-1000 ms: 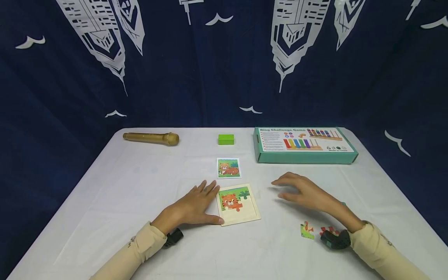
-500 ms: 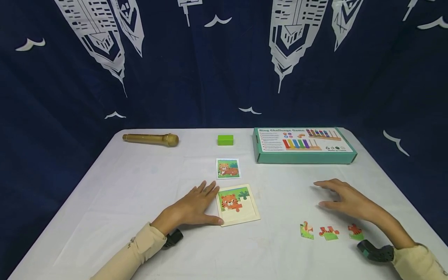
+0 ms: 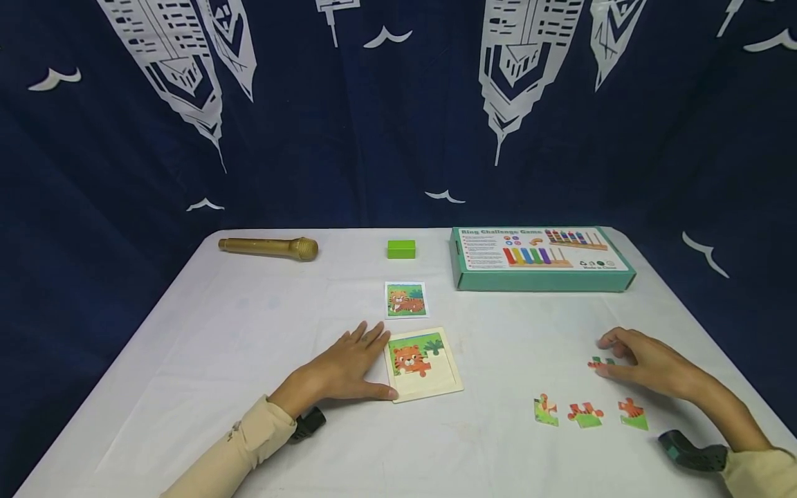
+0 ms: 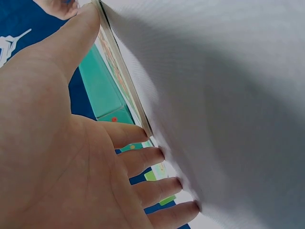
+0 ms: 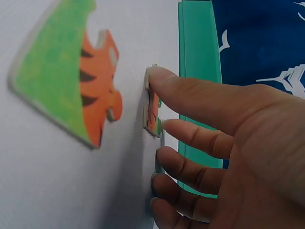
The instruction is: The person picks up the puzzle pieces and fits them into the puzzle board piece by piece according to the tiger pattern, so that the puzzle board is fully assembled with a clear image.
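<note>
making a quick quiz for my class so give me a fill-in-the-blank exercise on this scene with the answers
In the head view, the left hand touches the ____ edge of the square pale wooden tray.
____ flat orange-and-green puzzle pieces lie in a row, lower in that view than the right hand.
The bright green rectangular block sits ____ the gold-coloured microphone and the large teal cardboard box.
Missing words: left; three; between.

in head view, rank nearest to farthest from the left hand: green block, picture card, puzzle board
1. Puzzle board: on the right, touching the left hand
2. Picture card: just beyond the board
3. Green block: farther back, past the card
</note>
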Demonstrator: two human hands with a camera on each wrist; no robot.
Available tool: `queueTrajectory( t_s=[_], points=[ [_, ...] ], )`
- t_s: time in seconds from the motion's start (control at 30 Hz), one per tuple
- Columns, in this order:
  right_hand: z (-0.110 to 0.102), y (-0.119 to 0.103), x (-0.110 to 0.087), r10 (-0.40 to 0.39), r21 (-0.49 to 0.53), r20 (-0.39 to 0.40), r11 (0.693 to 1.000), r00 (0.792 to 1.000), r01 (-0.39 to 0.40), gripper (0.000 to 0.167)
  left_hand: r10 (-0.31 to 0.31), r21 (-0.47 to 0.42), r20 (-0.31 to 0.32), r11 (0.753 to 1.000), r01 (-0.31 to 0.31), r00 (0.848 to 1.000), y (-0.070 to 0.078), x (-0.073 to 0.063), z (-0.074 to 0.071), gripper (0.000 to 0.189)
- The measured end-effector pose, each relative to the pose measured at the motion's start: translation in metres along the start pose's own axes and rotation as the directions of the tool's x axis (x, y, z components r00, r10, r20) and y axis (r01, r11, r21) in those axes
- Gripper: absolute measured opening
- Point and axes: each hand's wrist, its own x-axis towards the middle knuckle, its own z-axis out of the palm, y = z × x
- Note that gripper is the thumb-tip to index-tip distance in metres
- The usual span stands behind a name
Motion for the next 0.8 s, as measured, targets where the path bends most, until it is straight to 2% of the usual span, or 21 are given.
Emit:
queueTrajectory(
  t_s=[0.27, 0.37, 0.57, 0.8],
  points=[
    [0.0039, -0.0016, -0.0016, 0.009, 0.023, -0.008, 1.000, 1.000, -0.009, 0.033, 0.003, -0.016, -0.008, 1.000, -0.003, 1.000, -0.0003, -0.0009, 0.0002, 0.104],
    [0.0044, -0.0030, -0.0026, 0.024, 0.019, -0.003, 1.000, 1.000, -0.024, 0.035, 0.005, -0.022, -0.008, 1.000, -0.005, 1.000, 0.0001, -0.0011, 0.0001, 0.104],
    [0.0010, -0.0043, -0.0047, 0.108, -0.015, 0.001, 0.994, 0.994, -0.108, 0.049, 0.004, -0.022, -0.007, 1.000, -0.004, 1.000, 0.0009, -0.0013, 0.0001, 0.103],
    [-0.0004, -0.0048, -0.0030, 0.131, -0.044, -0.005, 0.990, 0.991, -0.131, 0.042, -0.001, -0.015, -0.003, 1.000, 0.001, 1.000, 0.0010, -0.0008, 0.0003, 0.104]
  ],
)
